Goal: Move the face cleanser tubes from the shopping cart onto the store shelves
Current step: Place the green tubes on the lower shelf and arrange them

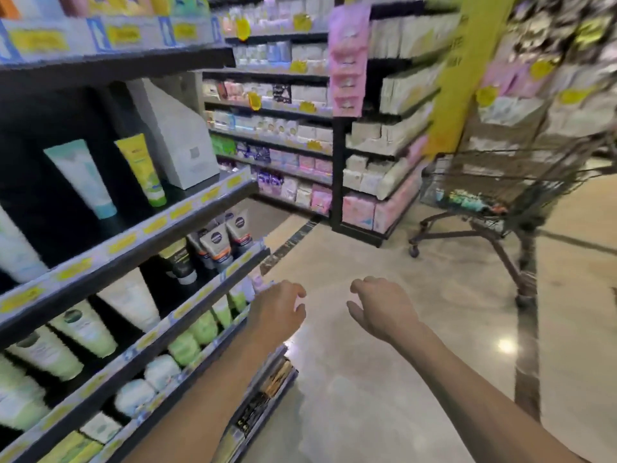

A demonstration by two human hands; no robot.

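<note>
Glossy beige floor (384, 379), dark inlaid stripe (289, 242)

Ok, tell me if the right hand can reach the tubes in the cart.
Probably not from here. The right hand hangs empty over the floor, the shopping cart stands well ahead, and the tubes lie low in its basket. The floor between looks free.

A white and blue tube (81, 177) and a yellow tube (142, 168) stand cap-down on the shelf (153, 225). More tubes (467, 199), all blurry, lie in the shopping cart (521, 168).
</note>
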